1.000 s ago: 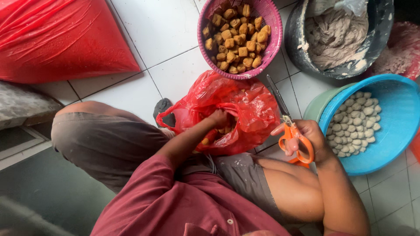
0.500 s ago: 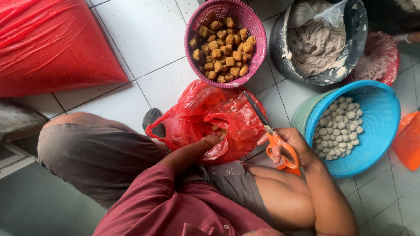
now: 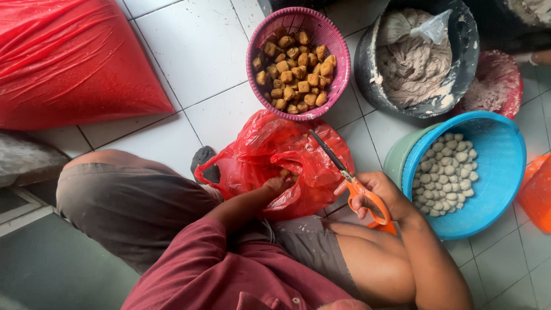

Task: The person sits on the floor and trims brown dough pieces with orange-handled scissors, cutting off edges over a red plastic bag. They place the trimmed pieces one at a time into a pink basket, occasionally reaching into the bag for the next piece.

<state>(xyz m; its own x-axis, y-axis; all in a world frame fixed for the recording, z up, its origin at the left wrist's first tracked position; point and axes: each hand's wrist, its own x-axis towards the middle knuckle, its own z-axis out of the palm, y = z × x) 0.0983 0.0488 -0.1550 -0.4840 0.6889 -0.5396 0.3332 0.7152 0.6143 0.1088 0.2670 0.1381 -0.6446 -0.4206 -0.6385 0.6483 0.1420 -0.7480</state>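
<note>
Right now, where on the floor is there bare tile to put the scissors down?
Bare white tile lies between the big red sack and the pink basket. Smaller patch between red bag and grey tub. Crowded right of the right hand: blue basket, tub and orange container sit close together.

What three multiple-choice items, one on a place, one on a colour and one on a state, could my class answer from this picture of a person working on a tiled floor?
1. Where is the left hand?
A. in the red plastic bag
B. in a green jar
C. on a wooden stool

2. What colour are the scissors' handles?
A. black
B. orange
C. white

3. How is the pink basket?
A. empty
B. upside down
C. holding brown fried cubes

Answers: 1 A, its fingers reach into the bag's mouth. 2 B, orange loops sit around the right hand's fingers. 3 C, cubes fill it.
</note>
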